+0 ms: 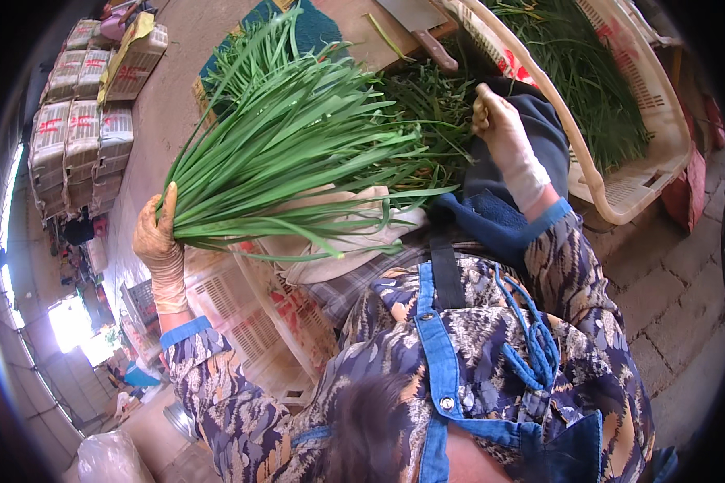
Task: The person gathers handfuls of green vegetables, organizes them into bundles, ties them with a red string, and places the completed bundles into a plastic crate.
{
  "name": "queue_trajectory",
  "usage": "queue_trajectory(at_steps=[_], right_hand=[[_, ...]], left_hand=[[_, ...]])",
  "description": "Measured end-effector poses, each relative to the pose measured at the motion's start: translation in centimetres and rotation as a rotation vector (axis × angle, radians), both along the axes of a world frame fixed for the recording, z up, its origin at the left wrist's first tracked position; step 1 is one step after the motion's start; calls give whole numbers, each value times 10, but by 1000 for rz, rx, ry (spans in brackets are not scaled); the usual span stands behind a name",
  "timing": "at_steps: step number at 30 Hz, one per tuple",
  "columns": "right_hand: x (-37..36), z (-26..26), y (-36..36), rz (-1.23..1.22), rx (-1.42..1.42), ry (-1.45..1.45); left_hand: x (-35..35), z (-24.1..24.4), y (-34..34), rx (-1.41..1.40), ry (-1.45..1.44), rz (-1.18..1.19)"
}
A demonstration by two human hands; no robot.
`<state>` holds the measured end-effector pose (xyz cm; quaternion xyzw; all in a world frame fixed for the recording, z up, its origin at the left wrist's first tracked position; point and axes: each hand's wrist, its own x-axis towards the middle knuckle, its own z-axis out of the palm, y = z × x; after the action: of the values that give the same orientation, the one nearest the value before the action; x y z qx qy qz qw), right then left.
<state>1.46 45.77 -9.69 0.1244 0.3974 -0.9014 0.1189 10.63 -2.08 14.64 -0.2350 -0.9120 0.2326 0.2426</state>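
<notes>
A thick bundle of long, flat green leaves, likely garlic chives (pixel 296 145), fans out across the middle of the view. Gloved in pale, soiled latex, my left hand (pixel 160 232) grips it by one end. The leaf ends spread rightward over my lap and over a heap of loose trimmings (pixel 423 102). My right hand (pixel 500 118), in a similar glove, is raised above my dark-clad knee with its fingers curled. Whether anything small sits between those fingers cannot be made out. Another pile of the green leaves (pixel 254 51) lies beyond the bundle on a teal cloth (pixel 323 27).
A cleaver with a wooden handle (pixel 435 51) rests on a board near the top. At right stands a white plastic crate (pixel 634 199) holding more leaves. Another crate (pixel 235 320) is by my left side. Stacked crates (pixel 78 133) and a person (pixel 116 21) are at far left.
</notes>
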Motion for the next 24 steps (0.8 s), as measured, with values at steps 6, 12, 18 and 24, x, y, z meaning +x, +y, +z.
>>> queue_trajectory(at_steps=[6, 12, 18, 24], right_hand=[[49, 109, -60, 993, 140, 265], [71, 139, -124, 1006, -76, 220], [103, 123, -138, 591, 349, 925], [93, 103, -83, 444, 465, 752]], left_hand=[[-1, 0, -4, -45, -25, 51], [-13, 3, 14, -21, -30, -34], [-5, -3, 2, -2, -35, -1], [12, -3, -24, -1, 31, 41]])
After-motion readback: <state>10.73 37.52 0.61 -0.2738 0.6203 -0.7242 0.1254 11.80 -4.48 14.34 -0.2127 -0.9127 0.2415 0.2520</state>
